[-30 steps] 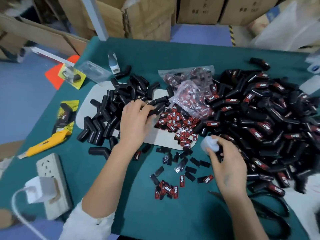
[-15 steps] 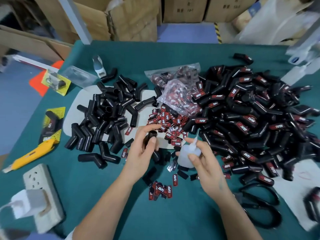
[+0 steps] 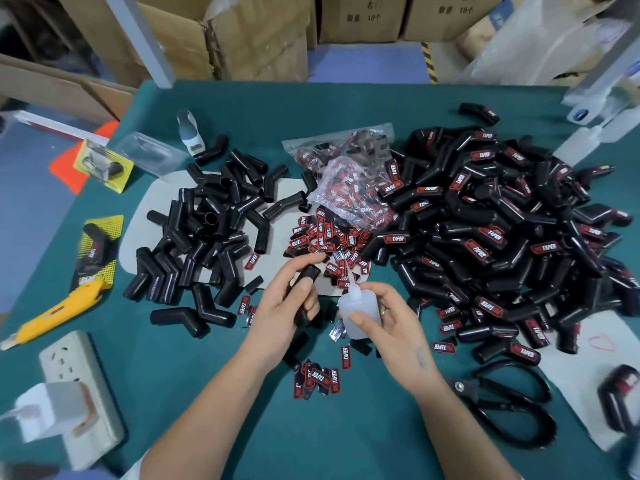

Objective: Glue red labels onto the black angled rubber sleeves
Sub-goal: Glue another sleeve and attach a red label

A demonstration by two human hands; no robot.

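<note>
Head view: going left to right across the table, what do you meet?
Yellow knife → power strip → pile of bare sleeves → left hand holding a sleeve → glue bottle in right hand → pile of labelled sleeves.

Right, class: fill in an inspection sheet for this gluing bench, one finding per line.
Surface: green table, pale mat.
Job's things: plain sleeves; labelled sleeves; loose red labels.
Clutter: yellow knife, black scissors, label bag.
Grippers: left hand grips a sleeve; right hand holds glue bottle.
Cables: power strip, white charger.
Surroundings: cardboard boxes.
</note>
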